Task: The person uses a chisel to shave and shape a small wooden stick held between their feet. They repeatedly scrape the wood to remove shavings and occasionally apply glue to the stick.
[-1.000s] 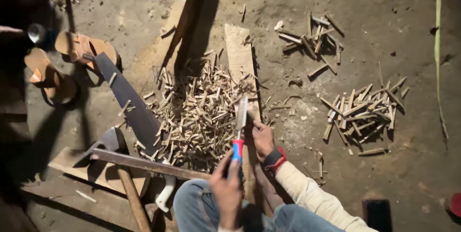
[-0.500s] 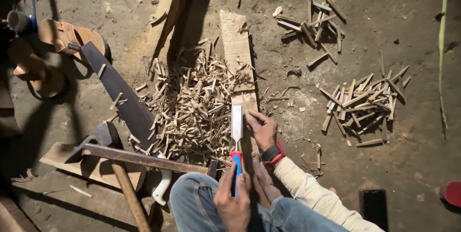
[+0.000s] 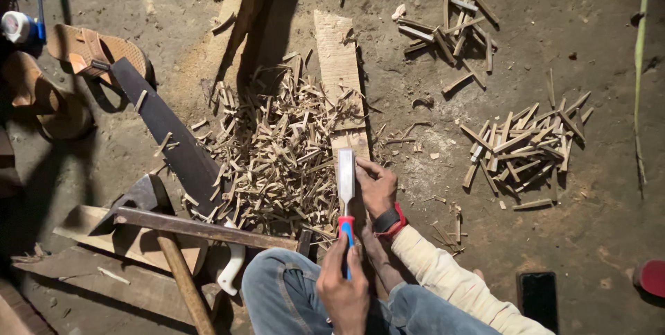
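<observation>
My left hand (image 3: pixel 344 292) is shut on the red and blue handle of a wide-bladed chisel (image 3: pixel 346 177), which stands nearly upright over the near end of a pale wooden plank (image 3: pixel 338 65) lying on the dirt floor. Beside the blade, my right hand (image 3: pixel 376 187) rests on the plank; it wears a dark watch with a red strap and a cream sleeve. Whether it pins a small piece of wood is hidden. A large heap of wood splinters (image 3: pixel 277 148) lies just left of the plank. My jeans-clad knees fill the bottom edge.
A handsaw (image 3: pixel 170 130) lies left of the heap, with a hammer-like tool (image 3: pixel 142 200) and boards (image 3: pixel 104 266) below it. Two piles of cut sticks (image 3: pixel 526 144) (image 3: pixel 450 27) lie to the right. Also in view: sandals (image 3: pixel 90 54), a dark phone (image 3: pixel 539 299), and a red object (image 3: pixel 651 276).
The chisel has straightened from a slight tilt to nearly upright, and my left hand has slid lower on its handle. My right hand stays beside the blade.
</observation>
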Demonstrator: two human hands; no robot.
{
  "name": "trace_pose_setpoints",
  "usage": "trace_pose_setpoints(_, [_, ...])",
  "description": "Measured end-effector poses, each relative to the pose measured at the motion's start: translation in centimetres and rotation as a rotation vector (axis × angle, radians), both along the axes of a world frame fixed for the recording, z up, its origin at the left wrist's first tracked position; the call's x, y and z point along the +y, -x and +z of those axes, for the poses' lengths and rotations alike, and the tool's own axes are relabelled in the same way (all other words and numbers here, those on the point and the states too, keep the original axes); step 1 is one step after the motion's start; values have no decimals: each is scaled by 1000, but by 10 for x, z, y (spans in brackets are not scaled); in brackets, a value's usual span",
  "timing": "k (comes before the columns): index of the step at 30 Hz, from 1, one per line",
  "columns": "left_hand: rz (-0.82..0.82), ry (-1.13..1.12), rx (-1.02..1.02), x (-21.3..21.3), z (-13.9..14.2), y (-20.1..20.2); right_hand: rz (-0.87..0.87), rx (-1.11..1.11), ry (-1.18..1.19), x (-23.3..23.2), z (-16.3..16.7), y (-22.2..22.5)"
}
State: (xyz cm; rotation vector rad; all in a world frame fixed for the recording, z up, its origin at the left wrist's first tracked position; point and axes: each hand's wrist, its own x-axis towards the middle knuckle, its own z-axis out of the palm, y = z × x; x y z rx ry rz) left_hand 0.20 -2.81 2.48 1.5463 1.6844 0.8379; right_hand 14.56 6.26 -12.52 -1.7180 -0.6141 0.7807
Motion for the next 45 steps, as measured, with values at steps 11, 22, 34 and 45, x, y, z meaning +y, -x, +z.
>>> trace_pose_setpoints(11, [-7,-38,26,15,10,-19,-33,-54,9,3,1,2])
trace_pose_setpoints(22, [-16,-130,19,33,0,-40,-43,125,-24,4,0,6])
trace_pose_setpoints(34, [109,-43,-129,-29,-26,30,-78,808,-39,6,27,-10])
trace_pose_setpoints(45, [80,-140,-14,-51,-73,35,-140,900,-41,-4,32,-19])
